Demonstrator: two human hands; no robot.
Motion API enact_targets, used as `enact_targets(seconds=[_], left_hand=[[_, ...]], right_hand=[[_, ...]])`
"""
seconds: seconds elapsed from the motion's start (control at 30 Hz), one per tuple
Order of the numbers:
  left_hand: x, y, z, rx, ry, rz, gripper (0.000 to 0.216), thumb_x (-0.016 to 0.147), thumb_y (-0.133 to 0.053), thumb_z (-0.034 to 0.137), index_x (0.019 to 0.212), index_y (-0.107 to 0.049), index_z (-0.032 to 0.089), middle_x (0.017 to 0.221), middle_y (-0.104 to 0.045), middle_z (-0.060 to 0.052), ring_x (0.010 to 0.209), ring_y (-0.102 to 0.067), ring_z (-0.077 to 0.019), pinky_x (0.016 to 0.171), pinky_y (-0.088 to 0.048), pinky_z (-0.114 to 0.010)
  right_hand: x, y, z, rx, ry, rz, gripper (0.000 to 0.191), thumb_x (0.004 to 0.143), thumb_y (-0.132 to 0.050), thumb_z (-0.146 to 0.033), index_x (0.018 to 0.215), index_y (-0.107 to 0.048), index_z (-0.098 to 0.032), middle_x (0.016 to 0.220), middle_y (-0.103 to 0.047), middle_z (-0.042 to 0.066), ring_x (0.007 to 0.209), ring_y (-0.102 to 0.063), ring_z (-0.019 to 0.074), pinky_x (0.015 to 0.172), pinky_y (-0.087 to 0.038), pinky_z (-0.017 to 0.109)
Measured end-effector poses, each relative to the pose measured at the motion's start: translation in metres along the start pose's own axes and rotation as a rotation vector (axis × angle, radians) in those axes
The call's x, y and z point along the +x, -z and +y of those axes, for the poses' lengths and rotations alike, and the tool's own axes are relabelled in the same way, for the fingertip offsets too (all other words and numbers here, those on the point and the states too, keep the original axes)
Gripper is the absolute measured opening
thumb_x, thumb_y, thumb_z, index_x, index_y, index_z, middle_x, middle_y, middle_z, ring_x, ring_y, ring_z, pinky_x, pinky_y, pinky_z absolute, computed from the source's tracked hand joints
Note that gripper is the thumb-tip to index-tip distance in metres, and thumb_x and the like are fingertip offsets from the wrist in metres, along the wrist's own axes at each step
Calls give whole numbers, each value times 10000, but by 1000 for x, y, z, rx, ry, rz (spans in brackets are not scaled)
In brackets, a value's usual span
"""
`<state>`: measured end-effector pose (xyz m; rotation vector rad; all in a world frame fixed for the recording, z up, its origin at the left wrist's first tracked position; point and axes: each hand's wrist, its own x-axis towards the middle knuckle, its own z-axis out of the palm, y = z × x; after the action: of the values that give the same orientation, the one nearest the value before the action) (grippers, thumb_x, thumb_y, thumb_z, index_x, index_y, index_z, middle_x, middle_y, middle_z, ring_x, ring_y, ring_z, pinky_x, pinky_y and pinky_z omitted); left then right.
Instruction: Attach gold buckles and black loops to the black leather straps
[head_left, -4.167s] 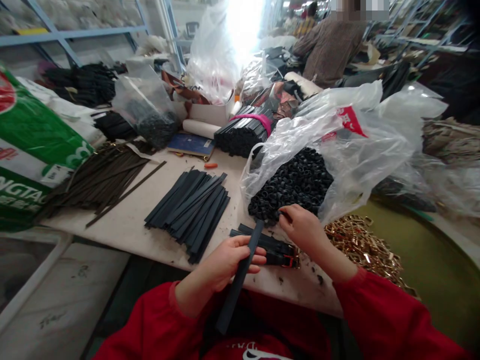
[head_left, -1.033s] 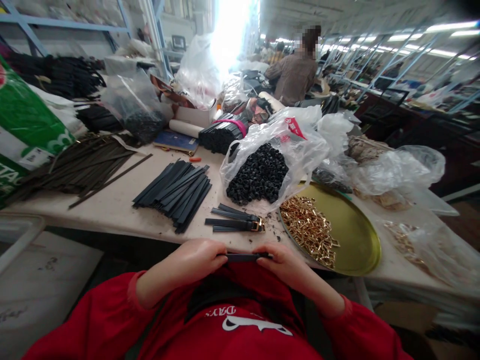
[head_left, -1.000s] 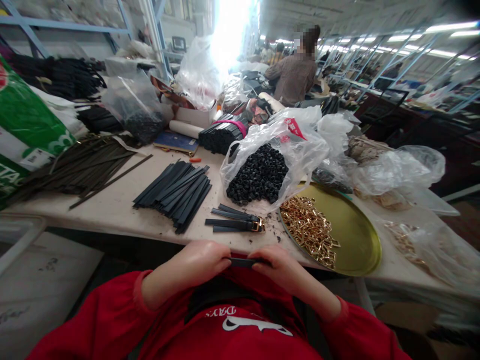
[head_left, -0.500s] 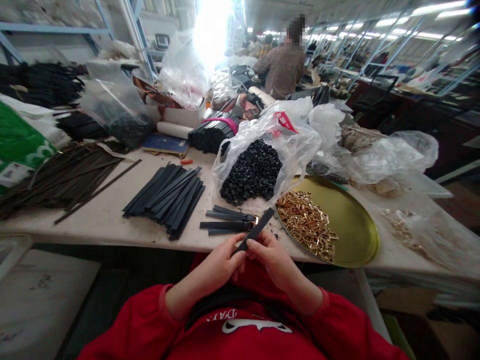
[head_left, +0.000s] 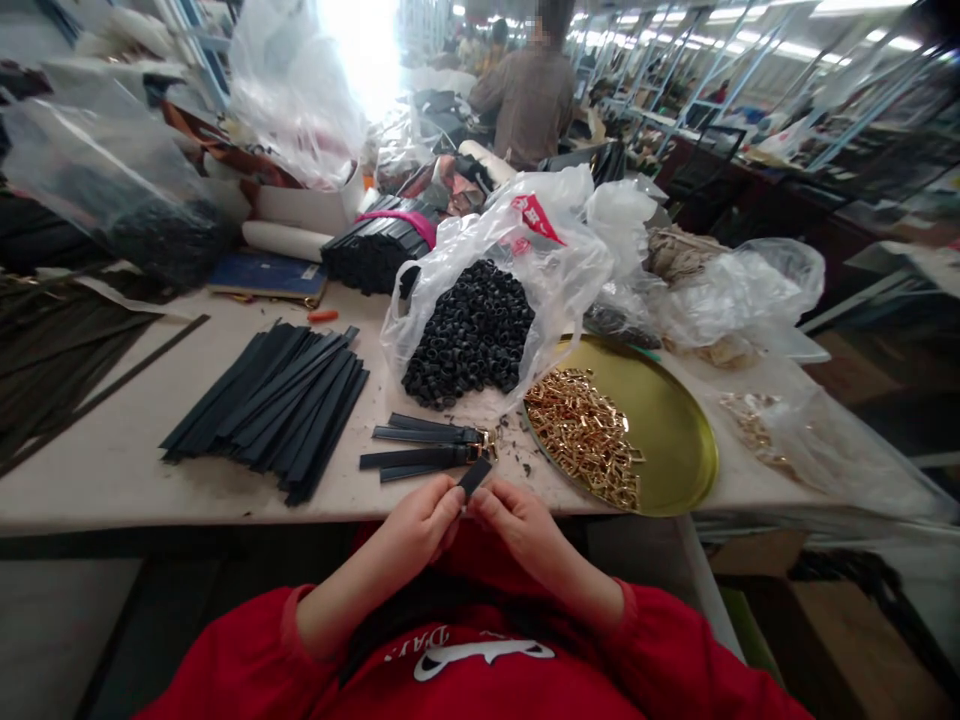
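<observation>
Both hands meet at the table's front edge around one black strap (head_left: 474, 478). My left hand (head_left: 426, 515) pinches it between thumb and fingers. Close beside it, my right hand (head_left: 516, 515) is closed on the strap too; part of the strap is hidden in the fingers. Just beyond lie several finished-looking straps (head_left: 420, 455) with gold buckles (head_left: 486, 443) at their right ends. A pile of plain black straps (head_left: 270, 405) is to the left. Behind, a clear plastic bag (head_left: 574, 265) holds small black loops (head_left: 472, 335). To the right, gold buckles (head_left: 581, 430) heap on a round gold tray (head_left: 675, 430).
A blue book (head_left: 266, 277), an orange stick (head_left: 322, 316) and a banded strap bundle (head_left: 375, 245) lie farther back. Brown strips (head_left: 75, 360) cover the left side. Plastic bags (head_left: 750, 290) crowd the right. A person (head_left: 529, 95) is in the background.
The view has shifted, so the table's things appear farther left. The black strap shows less of its length above my fingers, and my hands have closed in around it.
</observation>
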<state>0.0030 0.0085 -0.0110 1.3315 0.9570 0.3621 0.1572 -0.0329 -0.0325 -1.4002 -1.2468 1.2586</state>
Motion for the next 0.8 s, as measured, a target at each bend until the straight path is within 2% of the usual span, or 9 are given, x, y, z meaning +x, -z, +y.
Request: enact_targets(seconds=[0.1,0.17,0.2,0.33,0.43,0.53,0.63,0.73,0.8], left_hand=[[0,5,5,41,28,15,333,830,-349,482,716,-426,179,414,-321,103,350,-276,-58,358,-209,-175],[2,6,8,35,54,-7,335,817,-338,494,727,-423,183,422,-344,100,341,-280,-59,355,-201,-181],[4,5,9,32,64,-8,330,811,-334,490,732,-423,182,438,-374,93,338,-289,-59,356,-206,-183],[10,-2,10,27,79,-5,308,794,-337,460,721,-423,174,531,-466,59,339,-313,-48,365,-237,-189],[10,-3,10,31,90,-25,313,793,-334,460,720,-431,172,541,-462,59,336,-306,-49,359,-236,-192],[8,-1,12,56,78,-8,300,800,-332,442,734,-442,171,567,-497,47,341,-324,-52,360,-244,-193],[7,2,15,104,17,44,275,814,-336,403,707,-444,175,544,-492,52,358,-349,-58,378,-268,-190],[7,1,16,131,-38,99,266,828,-337,371,690,-455,178,497,-453,66,363,-367,-64,389,-279,-187],[6,0,15,133,-64,127,265,833,-345,369,698,-468,177,505,-467,63,364,-380,-65,394,-286,-188]], right_hand=[[13,49,-5,-327,98,164,258,836,-462,-404,746,-563,-185,649,-537,-5,610,-486,128,577,-384,244],[26,79,-9,-648,152,334,207,827,-472,-360,805,-578,-183,753,-581,33,687,-523,160,637,-395,272],[34,90,-11,-812,162,369,195,828,-469,-338,821,-585,-181,793,-590,49,715,-533,172,661,-393,283],[64,100,-10,-1298,104,278,155,816,-478,-265,801,-595,-165,810,-601,87,736,-553,198,664,-370,295],[75,96,-7,-1365,76,239,131,802,-474,-211,742,-580,-162,786,-598,92,730,-553,196,655,-361,290],[72,99,-9,-1093,74,272,139,801,-477,-241,717,-560,-168,762,-596,69,712,-546,182,649,-370,288],[58,94,-18,-475,-39,156,183,773,-532,-349,745,-552,-170,695,-604,27,618,-542,145,590,-392,270],[41,71,-27,129,-179,46,283,693,-639,-404,848,-571,-177,685,-630,1,560,-549,105,540,-406,234],[32,50,-30,390,-233,48,357,647,-700,-365,939,-585,-194,699,-644,-11,546,-554,80,529,-416,208]])
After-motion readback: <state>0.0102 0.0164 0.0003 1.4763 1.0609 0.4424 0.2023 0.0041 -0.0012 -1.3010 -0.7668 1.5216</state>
